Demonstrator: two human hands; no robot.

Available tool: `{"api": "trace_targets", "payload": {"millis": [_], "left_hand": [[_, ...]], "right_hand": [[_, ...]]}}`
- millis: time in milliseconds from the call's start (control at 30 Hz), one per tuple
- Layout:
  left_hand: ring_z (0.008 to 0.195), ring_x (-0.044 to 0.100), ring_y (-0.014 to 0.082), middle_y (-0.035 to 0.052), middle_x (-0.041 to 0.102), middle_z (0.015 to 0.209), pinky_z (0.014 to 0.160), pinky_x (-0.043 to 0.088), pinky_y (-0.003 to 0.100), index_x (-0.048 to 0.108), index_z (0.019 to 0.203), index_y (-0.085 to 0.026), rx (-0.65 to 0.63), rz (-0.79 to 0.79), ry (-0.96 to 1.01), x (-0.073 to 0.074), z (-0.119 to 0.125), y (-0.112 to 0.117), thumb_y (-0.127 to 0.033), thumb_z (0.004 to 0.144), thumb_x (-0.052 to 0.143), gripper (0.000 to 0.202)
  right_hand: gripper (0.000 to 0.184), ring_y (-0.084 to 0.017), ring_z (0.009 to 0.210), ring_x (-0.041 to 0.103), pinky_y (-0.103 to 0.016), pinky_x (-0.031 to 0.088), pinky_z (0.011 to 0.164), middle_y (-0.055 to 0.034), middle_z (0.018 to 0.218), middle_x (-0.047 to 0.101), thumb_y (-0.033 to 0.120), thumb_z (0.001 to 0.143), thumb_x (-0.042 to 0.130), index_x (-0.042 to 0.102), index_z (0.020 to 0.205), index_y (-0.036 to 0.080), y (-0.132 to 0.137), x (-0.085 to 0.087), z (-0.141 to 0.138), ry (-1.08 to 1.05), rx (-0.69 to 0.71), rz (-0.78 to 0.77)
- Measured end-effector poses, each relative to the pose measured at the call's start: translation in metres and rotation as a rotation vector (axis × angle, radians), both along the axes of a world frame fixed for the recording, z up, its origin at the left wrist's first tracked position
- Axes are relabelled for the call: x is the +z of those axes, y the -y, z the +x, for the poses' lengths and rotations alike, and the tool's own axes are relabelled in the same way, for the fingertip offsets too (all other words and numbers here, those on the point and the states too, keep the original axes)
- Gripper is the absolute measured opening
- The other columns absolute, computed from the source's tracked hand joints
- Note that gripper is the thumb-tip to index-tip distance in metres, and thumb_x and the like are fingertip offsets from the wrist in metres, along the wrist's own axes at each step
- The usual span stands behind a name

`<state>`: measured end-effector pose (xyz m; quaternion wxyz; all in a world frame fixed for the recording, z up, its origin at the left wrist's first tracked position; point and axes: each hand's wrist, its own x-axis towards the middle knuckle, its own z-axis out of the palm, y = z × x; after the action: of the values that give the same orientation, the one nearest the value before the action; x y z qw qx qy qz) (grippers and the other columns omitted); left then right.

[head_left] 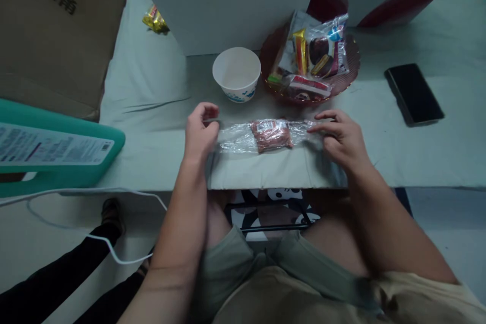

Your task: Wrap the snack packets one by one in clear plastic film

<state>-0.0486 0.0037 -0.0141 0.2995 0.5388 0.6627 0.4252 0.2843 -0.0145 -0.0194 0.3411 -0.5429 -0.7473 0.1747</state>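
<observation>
A small reddish-brown packet (272,134) lies on the cloth-covered table, inside a crinkled clear plastic bag (237,139) that stretches out to both sides. My left hand (202,130) is at the bag's left end, its fingers loosely curved and the thumb apart from the index finger. At the right end, my right hand (341,140) has its fingers spread, and a fingertip touches or nearly touches the plastic. Neither hand shows a grip. Just beyond the bag stands a white paper cup (237,73) with a blue print.
A reddish glass bowl (355,68) of wrapped snacks sits right of the cup. White cartons (235,5) stand behind. A black phone (414,93) lies right; a cardboard box (56,45) and green container (110,139) are left. A white cable (110,243) hangs below; another person's legs show there.
</observation>
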Motion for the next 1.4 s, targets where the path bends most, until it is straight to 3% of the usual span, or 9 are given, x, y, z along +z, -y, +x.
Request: {"api": "trace_targets", "payload": {"millis": [133,233,333,533,833,1033,1133,1233,1400], "left_hand": [[0.115,0.065,0.0244,0.0083,0.070,0.123,0.099,0.053,0.036,0.067,0.118,-0.018,-0.333,0.047,-0.262,0.009,0.008,0.001,-0.026,0.077,0.066,0.042],[0.104,0.069,0.0235,0.0090,0.074,0.113,0.097,0.054,0.037,0.076,0.099,-0.017,-0.521,0.023,-0.381,0.012,0.014,0.002,-0.030,0.083,0.066,0.023],[0.100,0.071,0.0212,0.0088,0.076,0.111,0.094,0.056,0.036,0.079,0.089,-0.018,-0.523,0.132,-0.356,0.015,0.017,0.005,-0.032,0.090,0.062,0.022],[0.102,0.073,0.0194,0.0044,0.079,0.109,0.094,0.057,0.035,0.081,0.088,-0.024,-0.557,0.371,-0.280,0.043,0.012,0.025,-0.029,0.087,0.065,0.017],[0.072,0.074,0.0155,0.0003,0.080,0.085,0.065,0.054,0.023,0.079,0.099,-0.023,-1.077,-0.558,-0.191,0.085,0.011,0.054,-0.035,0.079,0.072,0.024],[0.105,0.069,0.0236,0.0076,0.075,0.109,0.095,0.054,0.038,0.073,0.113,-0.021,-0.609,-0.017,-0.381,0.058,0.026,0.038,-0.043,0.084,0.071,0.036],[0.137,0.052,0.0344,0.0135,0.063,0.140,0.115,0.042,0.050,0.068,0.125,-0.020,-0.703,0.073,-0.494,0.036,0.034,0.027,-0.046,0.072,0.083,0.061],[0.126,0.061,0.0283,0.0133,0.065,0.136,0.108,0.048,0.043,0.064,0.131,-0.018,-0.802,0.005,-0.428,0.021,0.038,0.020,-0.035,0.085,0.070,0.050],[0.097,0.069,0.0205,0.0073,0.076,0.110,0.087,0.052,0.033,0.072,0.109,-0.018,-0.643,-0.095,-0.212,0.019,0.038,0.012,-0.033,0.092,0.057,0.028]], "right_hand": [[0.042,-0.028,0.108,0.066,-0.045,0.051,0.096,-0.0086,0.114,0.072,0.015,0.075,0.053,0.072,0.111,0.023,0.004,0.012,-0.016,0.023,0.032,0.093],[0.045,-0.030,0.100,0.065,-0.047,0.049,0.092,-0.0110,0.105,0.073,0.027,0.082,0.061,0.065,0.126,0.018,0.002,0.011,-0.032,0.165,0.080,0.059],[0.022,-0.026,0.087,0.063,-0.043,0.046,0.084,-0.0072,0.084,0.070,0.028,0.089,0.059,0.072,0.105,0.021,0.001,0.008,-0.038,0.265,0.143,0.036],[0.010,-0.025,0.107,0.065,-0.043,0.038,0.104,-0.0044,0.101,0.074,0.021,0.089,0.056,0.065,0.085,0.023,0.017,0.030,-0.033,0.297,0.201,0.199],[0.040,-0.018,0.061,0.054,-0.032,0.028,0.062,-0.0063,0.071,0.069,0.038,0.098,0.039,0.075,0.100,0.023,0.038,0.065,-0.036,0.687,0.458,-0.367],[0.048,-0.022,0.064,0.060,-0.031,0.023,0.057,-0.0110,0.081,0.072,0.033,0.092,0.042,0.068,0.131,0.025,0.034,0.059,-0.041,0.924,0.221,-0.489],[0.066,-0.025,0.063,0.061,-0.031,0.030,0.055,-0.0123,0.080,0.073,0.035,0.091,0.045,0.044,0.154,0.014,0.030,0.054,-0.046,0.863,0.089,-0.426],[0.057,-0.027,0.078,0.068,-0.035,0.045,0.062,-0.0146,0.096,0.074,0.033,0.093,0.047,0.050,0.146,0.012,0.028,0.043,-0.056,0.610,0.057,-0.262],[0.041,-0.030,0.122,0.062,-0.045,0.053,0.100,-0.0166,0.136,0.064,0.028,0.089,0.059,0.059,0.129,0.017,0.021,0.018,-0.077,0.303,0.305,-0.014]]}}
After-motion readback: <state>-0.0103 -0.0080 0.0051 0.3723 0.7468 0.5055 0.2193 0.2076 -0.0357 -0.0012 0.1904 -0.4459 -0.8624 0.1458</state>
